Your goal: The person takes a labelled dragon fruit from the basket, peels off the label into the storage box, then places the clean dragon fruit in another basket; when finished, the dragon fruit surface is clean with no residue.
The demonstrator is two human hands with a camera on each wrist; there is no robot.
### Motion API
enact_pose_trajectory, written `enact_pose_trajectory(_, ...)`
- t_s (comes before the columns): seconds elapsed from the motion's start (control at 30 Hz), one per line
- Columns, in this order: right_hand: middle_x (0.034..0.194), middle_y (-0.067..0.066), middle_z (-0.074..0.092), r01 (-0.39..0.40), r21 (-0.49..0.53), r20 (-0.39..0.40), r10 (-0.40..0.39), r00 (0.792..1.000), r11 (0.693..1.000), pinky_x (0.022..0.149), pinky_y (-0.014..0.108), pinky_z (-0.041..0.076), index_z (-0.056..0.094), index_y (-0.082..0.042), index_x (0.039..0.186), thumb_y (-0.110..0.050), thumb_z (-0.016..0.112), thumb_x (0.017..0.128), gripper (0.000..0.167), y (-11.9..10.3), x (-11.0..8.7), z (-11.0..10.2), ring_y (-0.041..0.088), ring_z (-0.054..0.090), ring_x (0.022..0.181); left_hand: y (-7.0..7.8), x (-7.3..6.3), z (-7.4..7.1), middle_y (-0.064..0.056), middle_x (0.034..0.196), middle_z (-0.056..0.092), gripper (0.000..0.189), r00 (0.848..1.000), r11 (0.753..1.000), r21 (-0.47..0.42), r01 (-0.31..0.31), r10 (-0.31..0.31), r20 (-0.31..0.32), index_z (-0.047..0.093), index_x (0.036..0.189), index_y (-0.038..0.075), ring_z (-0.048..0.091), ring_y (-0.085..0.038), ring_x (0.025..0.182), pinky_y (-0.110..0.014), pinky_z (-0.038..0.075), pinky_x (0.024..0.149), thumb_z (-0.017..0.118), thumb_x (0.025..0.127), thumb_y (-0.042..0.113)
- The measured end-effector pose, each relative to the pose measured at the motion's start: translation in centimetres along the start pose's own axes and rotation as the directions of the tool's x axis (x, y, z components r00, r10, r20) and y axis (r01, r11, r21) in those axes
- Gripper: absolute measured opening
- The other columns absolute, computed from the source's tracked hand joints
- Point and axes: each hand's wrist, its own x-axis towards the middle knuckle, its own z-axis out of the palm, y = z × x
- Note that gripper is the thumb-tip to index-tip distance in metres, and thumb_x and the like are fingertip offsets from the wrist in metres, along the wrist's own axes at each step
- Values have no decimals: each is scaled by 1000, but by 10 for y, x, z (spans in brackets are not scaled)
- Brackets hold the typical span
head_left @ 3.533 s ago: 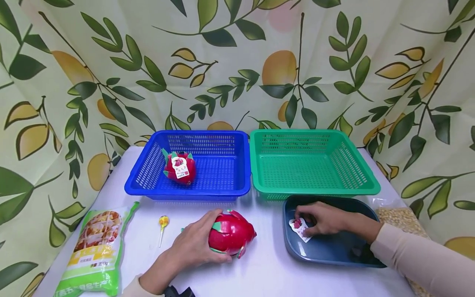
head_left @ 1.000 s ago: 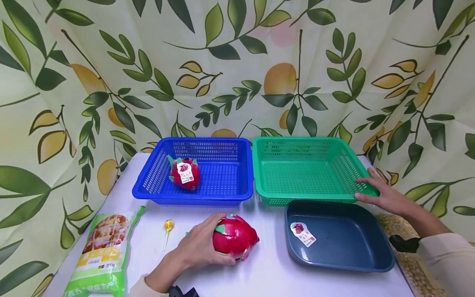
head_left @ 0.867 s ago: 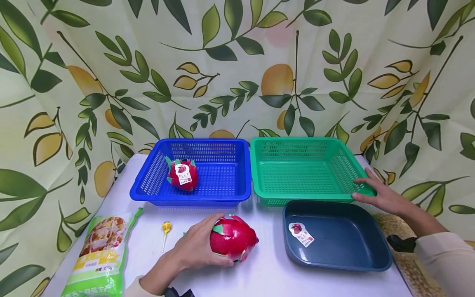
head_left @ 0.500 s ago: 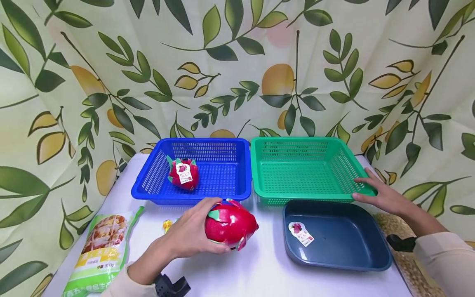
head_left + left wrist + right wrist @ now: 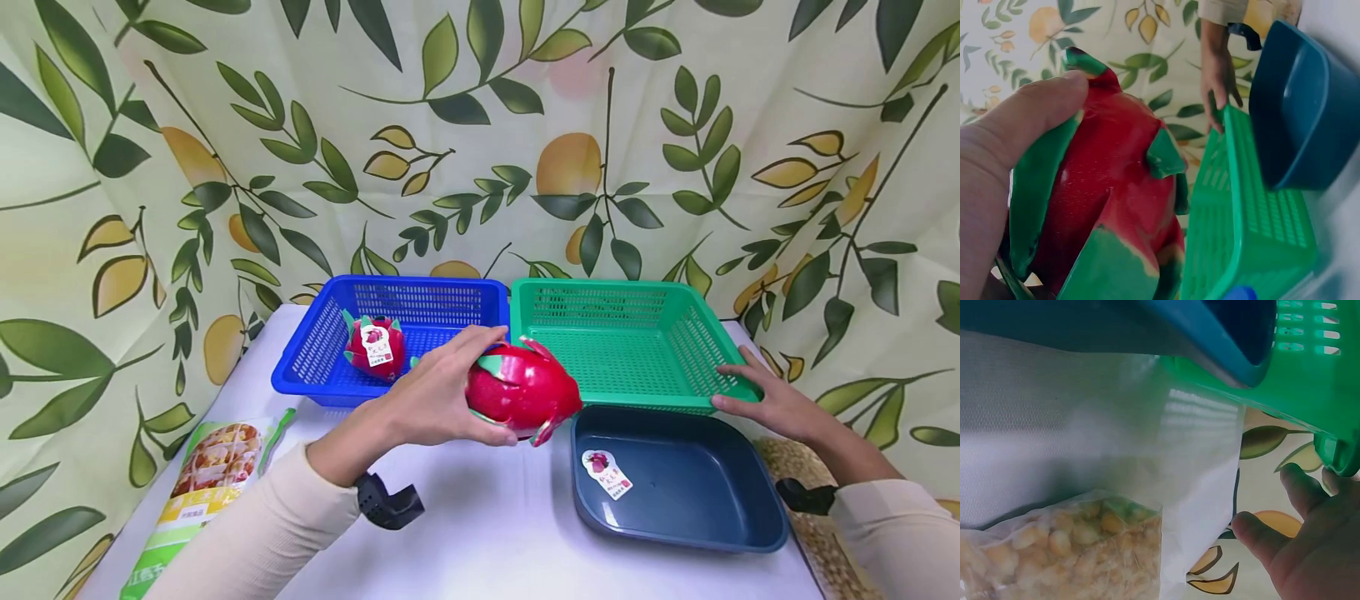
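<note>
My left hand (image 5: pixel 450 392) grips a shiny red dragon fruit (image 5: pixel 525 387) with green and red scales, thumb and fingers wrapped around its stem end. It hangs in the air in front of the two baskets, and in the left wrist view the dragon fruit (image 5: pixel 1110 169) fills the left side. Over at the right, my right hand (image 5: pixel 783 404) rests on the right rim of the green basket (image 5: pixel 622 283), fingers spread and fairly straight. Inside the blue basket (image 5: pixel 315 390) lies another dragon fruit (image 5: pixel 358 342) with a white tag.
A dark blue basin (image 5: pixel 697 483) stands before the green basket, with a dragon-fruit sticker (image 5: pixel 606 473) at its left end. A green-and-yellow food packet (image 5: pixel 217 462) lies at left. To the right is a clear bag of pale kernels (image 5: pixel 1072 544). A leaf-patterned cloth hangs behind.
My left hand has lifted the dragon fruit off the table and carried it up and rightward. Earlier, my right hand left the sticker in the basin and moved to the green basket's rim.
</note>
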Motion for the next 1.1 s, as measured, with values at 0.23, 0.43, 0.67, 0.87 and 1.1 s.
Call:
enact_pose_trajectory(0.23,153,31,-13,5,12,4,-5,1000,1000,88,79,18,37,13,137,-33,64,92,69,4,2,2,63,-2,131,1,54,17,-5,137,46,94,997,992,-116,53,-46,58,40,145,10,46,-23,121,-28,54,78,88,68,30)
enact_pose_trajectory(0.43,153,31,-14,16,26,7,-16,1000,1000,88,79,19,37,13,137,-31,64,93,68,7,2,2,63,-1,131,-9,100,44,-3,137,45,94,986,984,-127,123,-107,130,37,148,13,45,-22,119,-23,52,74,86,69,28)
enact_pose_trajectory(0.67,154,29,-14,-7,32,18,7,1000,999,88,78,19,38,12,137,-33,63,93,68,7,0,1,63,-1,131,-22,152,91,1,136,45,95,976,984,-105,143,-123,177,38,148,17,44,-16,116,-18,50,68,87,67,26)
enact_pose_trajectory(0.87,154,30,-11,-24,21,13,24,1000,999,88,79,21,42,10,134,-34,64,92,65,9,0,-2,64,3,130,-24,187,133,2,135,46,95,958,981,-98,170,-141,251,40,146,17,44,-11,111,-15,48,65,89,64,22)
enact_pose_trajectory(1.1,154,30,-11,-26,92,7,25,1000,995,89,78,22,43,10,131,-31,66,91,61,7,2,0,63,4,130,-20,203,162,5,133,47,94,938,967,-85,239,-208,279,40,145,19,45,-11,111,-16,48,64,89,65,19)
